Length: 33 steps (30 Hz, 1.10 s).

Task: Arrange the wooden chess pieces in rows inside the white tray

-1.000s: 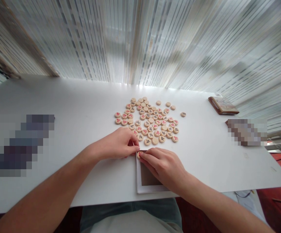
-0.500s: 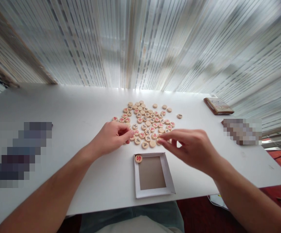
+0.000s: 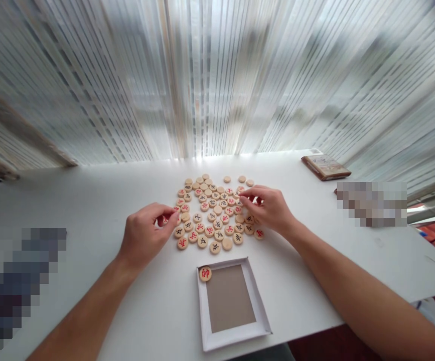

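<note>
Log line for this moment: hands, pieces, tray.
left hand: at left edge of loose pieces; right hand: at their right side; tray: red-marked piece in far-left corner; grips: unclear

Red 帅 on disc (image 3: 205, 273) in tray (image 3: 235, 337) corner. Loose discs (image 3: 214, 247) carry red or black characters, too small to read surely. Box (image 3: 327, 166) cover print illegible.

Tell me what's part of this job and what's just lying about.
In use:
round pieces near the left hand and right hand
white tray
red-marked piece in its far left corner

Apparently lying about:
brown box, back right
left pixelated item
right pixelated item
</note>
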Each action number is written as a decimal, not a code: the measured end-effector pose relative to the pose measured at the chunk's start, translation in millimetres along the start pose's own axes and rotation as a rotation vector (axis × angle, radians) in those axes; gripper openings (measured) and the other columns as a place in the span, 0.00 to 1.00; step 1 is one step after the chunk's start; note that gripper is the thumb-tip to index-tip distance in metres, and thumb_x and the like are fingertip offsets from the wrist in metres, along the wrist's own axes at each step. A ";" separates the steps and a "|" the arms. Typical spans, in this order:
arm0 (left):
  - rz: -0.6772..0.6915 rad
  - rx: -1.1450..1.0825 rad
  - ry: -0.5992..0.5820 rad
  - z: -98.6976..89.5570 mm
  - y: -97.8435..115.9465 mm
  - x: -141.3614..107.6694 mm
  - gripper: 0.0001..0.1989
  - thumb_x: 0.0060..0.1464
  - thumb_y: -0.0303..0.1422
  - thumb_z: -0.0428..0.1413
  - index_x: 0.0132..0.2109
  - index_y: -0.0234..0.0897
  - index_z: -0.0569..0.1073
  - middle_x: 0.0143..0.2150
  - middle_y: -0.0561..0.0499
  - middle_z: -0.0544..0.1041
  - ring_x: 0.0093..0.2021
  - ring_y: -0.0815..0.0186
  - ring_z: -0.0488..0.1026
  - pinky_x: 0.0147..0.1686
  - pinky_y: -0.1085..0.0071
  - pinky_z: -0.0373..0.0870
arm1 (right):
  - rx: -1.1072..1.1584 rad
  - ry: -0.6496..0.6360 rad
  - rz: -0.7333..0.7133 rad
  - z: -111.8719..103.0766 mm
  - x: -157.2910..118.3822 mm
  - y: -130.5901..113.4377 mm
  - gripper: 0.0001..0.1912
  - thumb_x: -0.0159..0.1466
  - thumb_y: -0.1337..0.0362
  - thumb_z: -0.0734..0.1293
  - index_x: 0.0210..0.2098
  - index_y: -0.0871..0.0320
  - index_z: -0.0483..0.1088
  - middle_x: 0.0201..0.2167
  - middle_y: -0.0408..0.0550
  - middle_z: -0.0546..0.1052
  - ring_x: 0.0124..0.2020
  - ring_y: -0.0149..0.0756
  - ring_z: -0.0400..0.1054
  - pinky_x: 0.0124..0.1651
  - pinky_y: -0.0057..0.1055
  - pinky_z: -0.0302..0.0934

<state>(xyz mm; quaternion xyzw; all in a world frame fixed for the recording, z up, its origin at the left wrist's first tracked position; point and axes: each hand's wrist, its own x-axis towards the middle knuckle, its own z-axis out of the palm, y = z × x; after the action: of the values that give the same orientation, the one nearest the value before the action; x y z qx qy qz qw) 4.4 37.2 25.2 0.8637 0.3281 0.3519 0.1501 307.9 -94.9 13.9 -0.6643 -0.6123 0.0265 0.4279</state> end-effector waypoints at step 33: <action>0.005 -0.056 -0.075 5.2 14.4 -5.1 0.09 0.65 0.33 0.58 0.38 0.38 0.83 0.35 0.48 0.83 0.33 0.64 0.77 0.31 0.71 0.73 | -0.108 -0.255 0.090 36.9 4.1 -27.6 0.12 0.72 0.63 0.69 0.32 0.56 0.81 0.37 0.52 0.74 0.40 0.42 0.71 0.43 0.38 0.64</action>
<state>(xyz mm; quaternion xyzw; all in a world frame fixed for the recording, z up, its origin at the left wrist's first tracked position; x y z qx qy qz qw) 12.0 23.0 26.0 0.8726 0.3101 0.3288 0.1854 266.5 -74.9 9.1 -0.7044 -0.6317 0.0968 0.3089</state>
